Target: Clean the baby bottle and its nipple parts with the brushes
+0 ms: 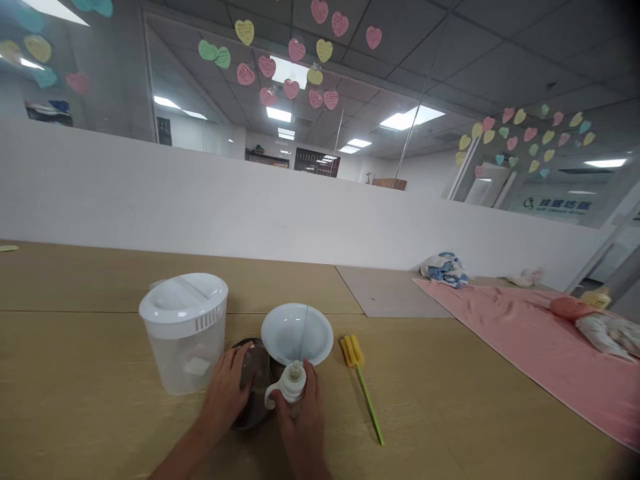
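Note:
My right hand (305,413) grips a baby bottle (293,381) with a white collar, a side handle and a pale teat on top. The bottle stands upright; its lower body is mostly hidden by my fingers. My left hand (227,387) is curled over the left rim of a dark, shiny metal bowl (259,377), which sits just left of the bottle. Behind the bottle, a white bowl (295,330) touches or overlaps the dark bowl's edge. To the right lies a sponge brush (354,352) with a yellow head and a thin green handle.
A clear plastic bucket (173,360) with a white lid stands left of my left hand. On the right, a pink cloth (530,347) covers the table (430,413), with a bundled blue-and-white cloth (444,269) at its far corner. A white wall (210,200) bounds the back.

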The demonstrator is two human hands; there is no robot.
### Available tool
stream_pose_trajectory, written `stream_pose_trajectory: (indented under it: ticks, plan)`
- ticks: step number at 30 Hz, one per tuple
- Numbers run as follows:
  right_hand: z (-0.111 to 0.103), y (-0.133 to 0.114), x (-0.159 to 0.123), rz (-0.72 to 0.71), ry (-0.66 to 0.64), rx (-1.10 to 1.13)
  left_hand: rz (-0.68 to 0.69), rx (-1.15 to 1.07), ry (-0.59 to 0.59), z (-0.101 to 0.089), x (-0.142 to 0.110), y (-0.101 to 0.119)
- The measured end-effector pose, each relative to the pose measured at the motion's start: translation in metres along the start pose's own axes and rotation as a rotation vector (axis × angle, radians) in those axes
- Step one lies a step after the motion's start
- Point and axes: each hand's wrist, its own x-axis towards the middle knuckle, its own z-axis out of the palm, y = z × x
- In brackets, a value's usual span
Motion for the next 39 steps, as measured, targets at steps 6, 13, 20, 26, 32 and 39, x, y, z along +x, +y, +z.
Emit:
stream_pose_trajectory:
  ticks: [6,13,20,26,32,39]
  plan:
    - [-0.001,0.005,0.000,-0.036,0.013,-0.009,-0.025,-0.159,0.277,-0.015,0.002,0.014]
    - [-0.004,0.000,0.002,-0.115,0.024,0.017,0.324,-0.277,0.348,-0.017,-0.008,0.049]
    - [-0.005,-0.004,-0.004,-0.064,0.042,0.111,0.396,-0.362,0.024,0.002,-0.020,0.064]
    - [-0.006,-0.007,-0.004,-0.149,0.058,0.082,0.227,-0.485,-0.102,0.002,-0.027,0.068]
    - [-0.009,-0.008,-0.001,-0.176,0.060,0.059,0.157,-0.554,-0.131,0.003,-0.026,0.066]
    - [-0.009,-0.003,-0.003,-0.178,0.005,0.028,-0.103,-0.734,-0.164,0.001,-0.030,0.070]
